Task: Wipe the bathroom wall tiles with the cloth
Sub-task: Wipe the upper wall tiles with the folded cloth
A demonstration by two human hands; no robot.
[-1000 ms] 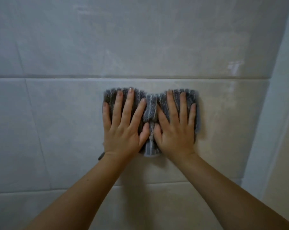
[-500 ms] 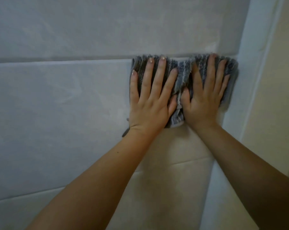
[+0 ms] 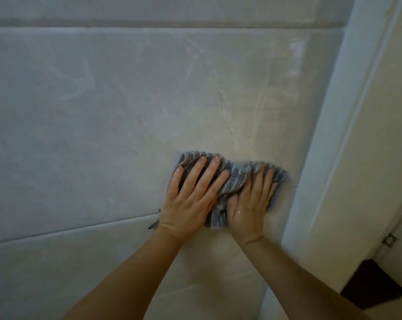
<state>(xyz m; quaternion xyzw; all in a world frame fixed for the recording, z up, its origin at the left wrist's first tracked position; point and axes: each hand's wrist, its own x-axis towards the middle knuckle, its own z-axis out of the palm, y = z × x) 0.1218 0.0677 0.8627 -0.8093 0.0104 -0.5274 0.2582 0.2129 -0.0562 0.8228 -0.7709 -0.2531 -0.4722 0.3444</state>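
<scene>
The grey striped cloth [image 3: 235,179] is pinned flat against the wall tiles [image 3: 103,112], toward 4 o'clock in the view and just beside the pale upright trim [image 3: 322,158] at the wall's edge. Both hands lie spread on it with fingers straight. The left hand [image 3: 190,199] covers its 9 o'clock half and the right hand [image 3: 250,204] its 3 o'clock half. Neither grips the cloth; only palm pressure holds it.

That is the main risk. The cloth is rucked into a ridge between the thumbs, with a loose tail hanging at 6 o'clock, so any easing of pressure could let it slide down or drop. The bunching also means less fabric meets the tile, so streaks like those at 12 o'clock may be left. The right hand's fingertips sit close to the trim, and a stroke toward 3 o'clock could jam them against it. A dark scrap by the left wrist may be a cloth corner, but it is too small to tell.
</scene>
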